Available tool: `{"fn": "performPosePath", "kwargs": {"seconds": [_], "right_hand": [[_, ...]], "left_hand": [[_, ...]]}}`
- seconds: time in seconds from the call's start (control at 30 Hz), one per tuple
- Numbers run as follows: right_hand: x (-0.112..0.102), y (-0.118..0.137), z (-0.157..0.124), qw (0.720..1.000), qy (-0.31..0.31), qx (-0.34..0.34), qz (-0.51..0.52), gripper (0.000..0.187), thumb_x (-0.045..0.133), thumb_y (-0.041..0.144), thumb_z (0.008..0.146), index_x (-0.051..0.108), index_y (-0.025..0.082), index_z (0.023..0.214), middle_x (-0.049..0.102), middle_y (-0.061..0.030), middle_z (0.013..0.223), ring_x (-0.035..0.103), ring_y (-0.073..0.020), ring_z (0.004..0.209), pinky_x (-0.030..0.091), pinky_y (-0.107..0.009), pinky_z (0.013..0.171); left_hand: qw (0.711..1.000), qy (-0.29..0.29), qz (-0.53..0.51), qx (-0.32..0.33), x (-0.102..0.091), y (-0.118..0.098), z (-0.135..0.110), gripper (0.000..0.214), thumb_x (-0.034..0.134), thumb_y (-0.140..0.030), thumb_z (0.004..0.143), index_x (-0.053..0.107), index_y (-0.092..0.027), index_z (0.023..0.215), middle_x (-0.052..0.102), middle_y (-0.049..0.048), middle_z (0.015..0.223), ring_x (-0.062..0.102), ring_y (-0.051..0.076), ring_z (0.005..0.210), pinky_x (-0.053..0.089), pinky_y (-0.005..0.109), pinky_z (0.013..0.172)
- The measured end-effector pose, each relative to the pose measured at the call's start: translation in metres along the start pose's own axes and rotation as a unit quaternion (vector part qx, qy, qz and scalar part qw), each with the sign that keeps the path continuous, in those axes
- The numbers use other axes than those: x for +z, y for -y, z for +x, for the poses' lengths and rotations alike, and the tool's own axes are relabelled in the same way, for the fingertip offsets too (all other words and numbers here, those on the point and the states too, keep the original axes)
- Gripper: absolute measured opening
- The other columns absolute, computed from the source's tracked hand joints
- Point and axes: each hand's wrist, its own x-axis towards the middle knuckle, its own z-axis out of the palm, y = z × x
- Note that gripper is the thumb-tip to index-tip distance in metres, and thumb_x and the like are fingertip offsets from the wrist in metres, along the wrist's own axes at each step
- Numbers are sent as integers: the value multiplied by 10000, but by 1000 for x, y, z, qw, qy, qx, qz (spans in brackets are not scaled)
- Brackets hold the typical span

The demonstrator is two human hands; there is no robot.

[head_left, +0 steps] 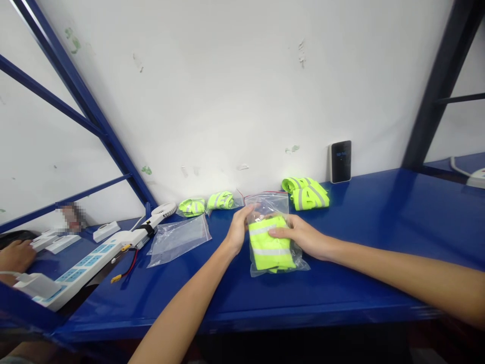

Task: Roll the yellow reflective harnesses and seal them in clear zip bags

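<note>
A folded neon-yellow reflective vest (271, 253) with grey stripes lies inside a clear zip bag (273, 202), just above the blue table. On the bag's left side, near its upper edge, my left hand (239, 225) grips the plastic, its fingertips partly behind it. From the right my right hand (305, 235) holds the bagged vest, thumb across the front and the other fingers hidden behind. The bag's top edge, with a red line, points toward the wall.
More folded yellow vests (308, 194) lie by the wall, and bagged ones (193, 206) sit to the left. Flat clear bags (180, 238), a white fan (164, 209), a power strip (81, 268) and a black-screened device (340, 162) stand around. Another person's hand (17, 258) is far left.
</note>
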Motion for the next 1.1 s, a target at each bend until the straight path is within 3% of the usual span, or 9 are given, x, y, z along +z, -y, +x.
{"fn": "performPosePath", "kwargs": {"seconds": [0.13, 0.23, 0.4, 0.47, 0.57, 0.67, 0.83, 0.97, 1.1], "right_hand": [[-6, 7, -1, 998, 45, 45, -1, 400, 796, 351, 685, 677, 172, 1022, 734, -83, 999, 697, -249, 883, 556, -355, 796], [-15, 12, 4, 997, 62, 50, -2, 358, 755, 388, 730, 694, 172, 1009, 728, -85, 1030, 680, -245, 946, 527, -364, 863], [-36, 8, 19, 995, -95, 13, -32, 310, 619, 462, 829, 700, 184, 941, 727, -87, 967, 667, -231, 894, 534, -355, 779], [-45, 6, 23, 989, -104, -9, -102, 297, 653, 446, 806, 706, 171, 902, 727, -82, 901, 660, -221, 805, 526, -346, 724], [-55, 6, 24, 957, -92, -65, -266, 298, 638, 438, 810, 710, 169, 916, 719, -72, 851, 641, -224, 742, 506, -359, 680], [-62, 8, 23, 890, -67, -133, -431, 228, 583, 378, 848, 695, 195, 926, 713, -64, 839, 638, -233, 751, 487, -368, 692], [-68, 9, 20, 811, -11, -126, -572, 208, 577, 326, 851, 646, 227, 1020, 695, -72, 885, 624, -242, 783, 447, -344, 683], [-69, 8, 20, 796, 44, -113, -593, 257, 565, 300, 851, 624, 234, 1093, 673, -68, 876, 593, -220, 731, 404, -303, 614], [-69, 11, 21, 821, 97, -68, -559, 198, 518, 293, 867, 649, 187, 971, 625, -44, 764, 523, -168, 625, 364, -271, 561]], "left_hand": [[997, -49, 45, 31, 1, 1, 0, 314, 630, -407, 757, 739, -115, 795, 697, 56, 745, 611, 171, 687, 456, 262, 663], [994, -57, 82, 48, 4, 0, -1, 271, 616, -362, 763, 744, -124, 753, 681, 40, 693, 585, 151, 646, 426, 242, 625], [995, -16, 98, 30, 0, 5, 1, 288, 603, -390, 789, 726, -135, 841, 662, 21, 658, 568, 139, 588, 419, 233, 562], [994, 0, 109, 16, -6, 9, 4, 302, 615, -387, 784, 702, -149, 947, 676, 26, 697, 592, 153, 602, 440, 239, 547], [980, 40, 189, 48, -18, 12, 7, 270, 607, -347, 793, 691, -158, 967, 695, 49, 771, 629, 181, 700, 483, 266, 621], [935, 78, 326, 115, -25, 11, 8, 213, 562, -294, 818, 714, -167, 896, 712, 61, 853, 623, 188, 781, 481, 276, 699], [868, 131, 448, 171, -25, 3, 2, 240, 535, -257, 813, 712, -193, 962, 713, 42, 832, 608, 174, 711, 476, 278, 698], [847, 163, 472, 182, -24, -2, -1, 268, 556, -267, 804, 715, -195, 1007, 706, 40, 794, 613, 169, 692, 472, 268, 687], [848, 187, 473, 147, -27, -5, 1, 255, 555, -267, 816, 716, -168, 986, 698, 38, 801, 601, 158, 701, 460, 256, 678]]}}
